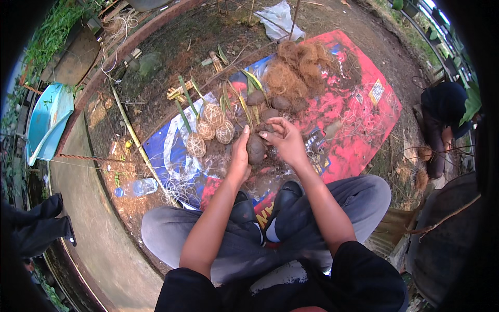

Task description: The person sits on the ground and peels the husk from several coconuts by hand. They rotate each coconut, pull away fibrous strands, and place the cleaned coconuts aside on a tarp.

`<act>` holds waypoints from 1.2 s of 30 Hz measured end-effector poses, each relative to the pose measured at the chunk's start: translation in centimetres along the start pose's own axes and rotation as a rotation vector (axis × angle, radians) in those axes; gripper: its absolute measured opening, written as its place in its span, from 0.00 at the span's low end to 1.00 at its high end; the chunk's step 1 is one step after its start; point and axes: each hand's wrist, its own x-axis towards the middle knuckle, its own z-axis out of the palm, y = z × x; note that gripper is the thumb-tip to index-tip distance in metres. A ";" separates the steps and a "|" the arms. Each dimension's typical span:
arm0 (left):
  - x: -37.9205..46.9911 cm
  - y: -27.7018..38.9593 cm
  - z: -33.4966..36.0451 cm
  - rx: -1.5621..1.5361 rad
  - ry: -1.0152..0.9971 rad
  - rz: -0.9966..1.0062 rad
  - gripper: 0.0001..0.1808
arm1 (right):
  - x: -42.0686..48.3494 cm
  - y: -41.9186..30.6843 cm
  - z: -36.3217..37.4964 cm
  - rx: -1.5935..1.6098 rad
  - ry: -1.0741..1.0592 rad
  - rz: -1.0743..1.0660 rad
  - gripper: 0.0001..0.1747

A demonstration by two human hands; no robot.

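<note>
My left hand (239, 155) is shut around a dark ball of soil (256, 150), cupping its left side and underside. A leafy stem seems to rise from the ball's top, partly lost against the dark ground. My right hand (288, 141) is at the ball's upper right, thumb and fingertips close to its top; whether they pinch anything is unclear. Left of my hands several balls wrapped in pale string (214, 115) lie together, with cut green leaves (188, 97) standing out of them. Beyond my hands sit several unwrapped soil balls (255, 98), some with yellow-edged leaves (253, 80).
A heap of brown coconut fibre (298, 72) lies on the red and blue printed sheet (374, 128). Tangled string is at right (362, 121) and left (181, 189). A plastic bottle (144, 187) lies left, near a bamboo stick (130, 126). Other people (440, 117) are at both sides.
</note>
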 end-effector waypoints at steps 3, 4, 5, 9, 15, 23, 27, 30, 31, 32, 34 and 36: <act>0.2 -0.5 -0.4 -0.123 0.014 0.027 0.26 | -0.7 0.3 0.9 -0.140 -0.001 -0.133 0.26; 0.7 -1.0 -0.8 -0.072 0.042 0.088 0.27 | -0.9 -0.2 1.3 -0.129 0.002 -0.122 0.24; 1.1 -1.4 -1.3 -0.020 0.071 0.149 0.29 | -0.9 -0.3 1.7 -0.185 0.001 -0.199 0.23; 0.7 -0.8 -0.6 0.031 0.111 0.117 0.31 | -1.3 -0.7 1.5 -0.333 0.018 -0.309 0.18; 0.3 0.2 -0.6 0.067 0.024 0.156 0.33 | -1.5 -0.8 2.0 -0.492 -0.005 -0.548 0.12; 1.1 -0.2 -0.8 0.221 0.116 0.197 0.36 | -0.9 0.5 1.3 0.032 -0.077 -0.124 0.21; 0.8 0.8 0.0 0.250 0.076 0.247 0.35 | -0.6 0.9 1.0 0.201 -0.096 -0.152 0.30; 0.4 1.0 0.2 0.397 0.081 0.323 0.32 | -0.5 1.3 1.6 0.315 -0.121 -0.156 0.35; 0.3 1.0 0.4 0.298 0.054 0.309 0.30 | -0.5 1.6 1.9 0.384 -0.138 -0.149 0.36; 0.1 1.0 0.7 0.199 0.027 0.294 0.29 | -0.7 1.7 2.1 0.456 -0.112 -0.141 0.32; 0.0 1.3 0.6 0.103 0.037 0.285 0.25 | -0.7 1.7 2.3 0.247 -0.073 -0.265 0.24; 0.1 1.5 0.6 0.096 0.090 0.291 0.22 | -0.7 1.6 2.0 0.079 -0.024 -0.306 0.17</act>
